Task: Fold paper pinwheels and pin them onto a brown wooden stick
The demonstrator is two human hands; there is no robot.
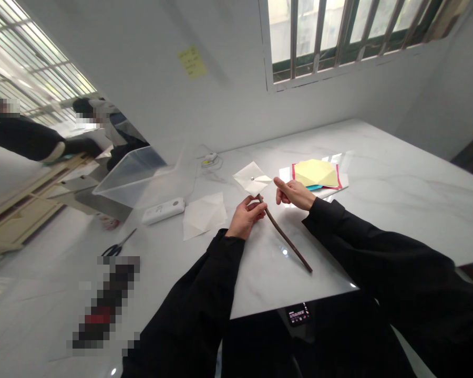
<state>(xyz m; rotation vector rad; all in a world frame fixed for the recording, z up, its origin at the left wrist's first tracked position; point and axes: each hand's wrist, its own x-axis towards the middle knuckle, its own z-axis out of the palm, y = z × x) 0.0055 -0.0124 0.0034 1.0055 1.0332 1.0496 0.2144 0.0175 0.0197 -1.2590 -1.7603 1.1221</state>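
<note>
My left hand [247, 216] is closed around the upper end of a thin brown stick [286, 237], which slants down to the right over the table. At the top of the stick sits a cream paper pinwheel [245, 177] with a small shiny pin at its centre. Just right of the pinwheel is my right hand [294, 194], its thumb stretched out apart from loosely curled fingers, with nothing visible in it. A gap shows between its thumb tip and the paper.
Folded cream paper [205, 215] lies left of my hands, beside a white oblong device [163, 211]. Scissors [119, 245] and a clear plastic bin [137, 176] are further left. Coloured paper [317, 173] is stacked behind my right hand. A phone [298, 313] is below the table edge. People work at far left.
</note>
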